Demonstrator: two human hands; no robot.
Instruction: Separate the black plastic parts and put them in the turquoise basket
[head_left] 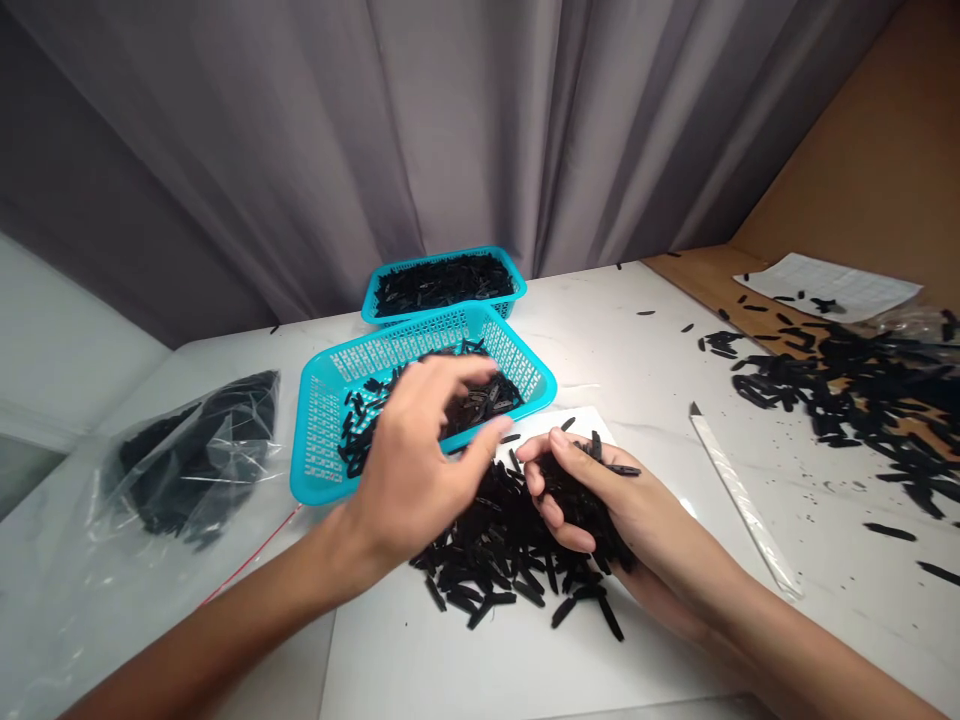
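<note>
My right hand (592, 480) is curled around a bunch of small, elongated black pieces (555, 475), a few poking out past the thumb. My left hand (412, 450) hovers at the near rim of the front blue basket (319, 490), fingers curved and thumb apart, with nothing visible between them. Inside that basket are more black pieces (360, 420), partly hidden behind the left hand. Beneath both hands, a loose heap of the same pieces (480, 550) covers part of a white board (390, 650).
Behind stands a second blue basket (520, 280), filled with black pieces. A clear plastic bag (202, 460) of dark material lies left. Right are a white-handled craft knife (742, 500), a scattered black pile (862, 390) and a white sheet (832, 280). Grey curtains (465, 120) hang behind the table.
</note>
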